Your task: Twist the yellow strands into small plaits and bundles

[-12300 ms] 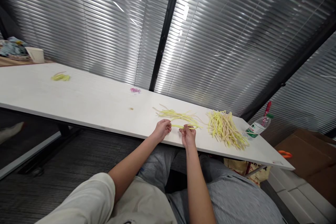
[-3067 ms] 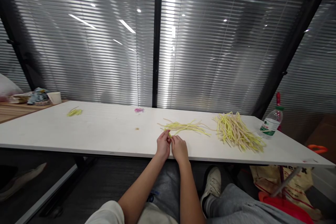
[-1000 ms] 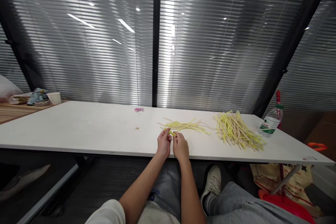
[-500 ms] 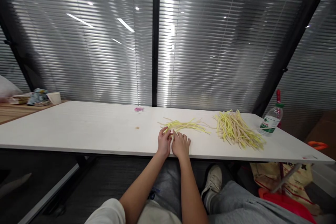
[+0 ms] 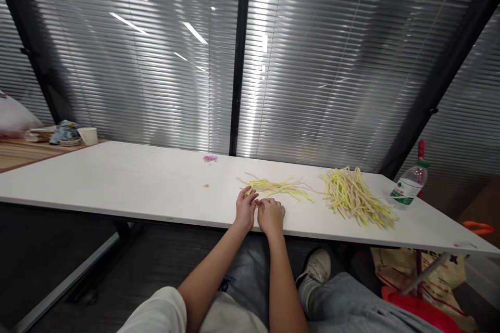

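Yellow and pale beige strands (image 5: 347, 187) fill the large heap (image 5: 361, 207) that we take as our landmark, and a thinner spread (image 5: 279, 186) of the same kind lies to its left on the white surface (image 5: 156, 177), one pale strand trailing toward it. Our left hand (image 5: 245, 212) and right hand (image 5: 271, 216) are left of the heap too, side by side and nearer to us than the spread. Both are curled, the left one's tips at the spread's left end; we cannot tell whether either hand pinches a strand or has let go. Just to the heap's right stands a green-capped plastic bottle (image 5: 408, 187); a patch of pink bits (image 5: 210, 158) lies well to its left. From the way they bend and drape over one another, we judge the strands light, soft and pliant, likelier to flex and tangle than to snap; whether they are slippery we cannot say. We would pinch one lightly by a free end at the heap's fringe and draw it out along its length, since a grab at the crowded middle would probably drag several along together.
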`<state>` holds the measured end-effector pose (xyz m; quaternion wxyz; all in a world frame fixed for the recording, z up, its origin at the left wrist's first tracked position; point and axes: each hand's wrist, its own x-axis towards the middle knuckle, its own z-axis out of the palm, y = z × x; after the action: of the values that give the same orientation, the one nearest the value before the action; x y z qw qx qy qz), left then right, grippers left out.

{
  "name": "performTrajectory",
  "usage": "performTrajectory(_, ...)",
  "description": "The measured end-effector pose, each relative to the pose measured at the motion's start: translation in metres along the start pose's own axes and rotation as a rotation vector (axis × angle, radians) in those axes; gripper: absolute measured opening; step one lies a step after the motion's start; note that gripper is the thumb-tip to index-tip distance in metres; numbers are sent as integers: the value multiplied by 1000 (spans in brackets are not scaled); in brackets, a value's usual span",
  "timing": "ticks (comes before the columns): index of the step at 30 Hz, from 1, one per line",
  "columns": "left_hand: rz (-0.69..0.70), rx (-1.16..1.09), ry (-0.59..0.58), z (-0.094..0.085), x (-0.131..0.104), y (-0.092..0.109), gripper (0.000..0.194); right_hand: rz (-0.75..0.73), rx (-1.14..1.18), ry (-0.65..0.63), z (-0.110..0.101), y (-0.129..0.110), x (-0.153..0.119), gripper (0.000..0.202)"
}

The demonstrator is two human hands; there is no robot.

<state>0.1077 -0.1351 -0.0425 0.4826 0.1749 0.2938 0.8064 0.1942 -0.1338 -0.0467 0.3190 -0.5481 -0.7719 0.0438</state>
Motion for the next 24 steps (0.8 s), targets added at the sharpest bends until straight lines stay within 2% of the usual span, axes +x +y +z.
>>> performTrajectory(10, -5, -96, 18, 2, -2, 5, 35, -123, 109, 26, 6, 18, -3, 20)
performTrajectory(15, -34, -98, -3, 2, -2, 6, 34, -165, 270, 52, 6, 29, -7, 20)
performTrajectory(18, -40, -98, -3, 2, 0, 5, 33, -173, 418, 117, 1, 36, -5, 19)
performTrajectory(21, -56, -83, -16, 0, 1, 3, 35, -119, 527, 245, -4, 45, -3, 16)
performTrajectory(24, -68, 15, -46, -1, 2, 0, 35, 18, 690, 331, -6, 55, -2, 16)
